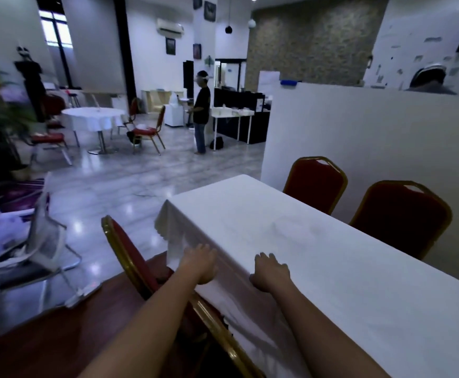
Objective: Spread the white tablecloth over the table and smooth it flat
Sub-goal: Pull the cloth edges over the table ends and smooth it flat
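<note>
The white tablecloth [291, 227] covers the long table and hangs over its near side and its far left end, where a scalloped hem shows. My left hand [199, 264] lies at the table's near edge, palm down on the cloth where it folds over the side. My right hand [269, 272] rests flat on the cloth top a little to the right, fingers spread. Faint creases run across the cloth beyond my hands. Neither hand visibly pinches the fabric.
A red and gold chair [130, 257] stands against the table's near side, under my left arm. Two more red chairs [315, 184] [400, 216] stand on the far side before a white partition [359, 137]. A mesh chair [40, 255] stands at left. A person [201, 110] stands far off.
</note>
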The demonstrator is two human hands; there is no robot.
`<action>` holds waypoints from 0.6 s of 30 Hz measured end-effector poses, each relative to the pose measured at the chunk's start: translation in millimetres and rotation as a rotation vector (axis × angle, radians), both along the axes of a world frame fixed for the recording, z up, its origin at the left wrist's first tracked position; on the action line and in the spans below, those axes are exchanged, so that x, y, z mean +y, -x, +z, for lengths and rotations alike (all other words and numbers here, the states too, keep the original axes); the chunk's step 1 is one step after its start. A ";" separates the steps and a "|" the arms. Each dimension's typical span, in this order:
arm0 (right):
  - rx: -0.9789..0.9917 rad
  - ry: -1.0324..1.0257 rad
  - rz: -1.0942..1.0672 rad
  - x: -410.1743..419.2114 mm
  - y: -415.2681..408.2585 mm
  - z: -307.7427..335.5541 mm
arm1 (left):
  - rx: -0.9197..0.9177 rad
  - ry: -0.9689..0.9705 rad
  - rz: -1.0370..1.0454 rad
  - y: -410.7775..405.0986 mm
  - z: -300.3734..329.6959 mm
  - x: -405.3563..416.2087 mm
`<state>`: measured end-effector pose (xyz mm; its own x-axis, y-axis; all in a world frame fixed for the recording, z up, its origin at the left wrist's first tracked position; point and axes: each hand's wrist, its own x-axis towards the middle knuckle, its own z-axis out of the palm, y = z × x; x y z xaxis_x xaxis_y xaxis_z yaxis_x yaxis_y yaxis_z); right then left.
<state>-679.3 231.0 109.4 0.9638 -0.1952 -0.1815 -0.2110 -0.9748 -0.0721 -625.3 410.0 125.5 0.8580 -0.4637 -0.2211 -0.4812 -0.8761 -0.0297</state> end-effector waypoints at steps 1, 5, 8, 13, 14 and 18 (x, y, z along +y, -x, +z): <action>-0.032 -0.010 0.018 11.2 -10.5 3.7 | -0.040 0.009 0.011 -5.9 3.6 10.1; -0.073 -0.031 0.096 68.3 -63.9 7.6 | -0.087 0.042 0.060 -37.1 8.0 62.1; -0.087 -0.034 0.133 92.8 -97.1 1.9 | -0.070 0.070 0.078 -64.2 -3.4 85.6; -0.026 -0.019 0.123 118.2 -165.8 -23.8 | -0.007 0.077 0.074 -131.7 -27.1 120.3; -0.019 -0.019 0.121 123.2 -186.3 -30.6 | -0.006 0.084 0.064 -154.2 -28.1 127.9; -0.003 -0.043 0.080 137.5 -257.6 -56.3 | 0.023 0.095 0.050 -228.2 -28.0 147.5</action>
<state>-421.7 368.5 53.1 0.9765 -0.1098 -0.1856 -0.1325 -0.9846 -0.1144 -397.2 557.5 97.5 0.8759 -0.4400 -0.1981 -0.4361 -0.8975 0.0654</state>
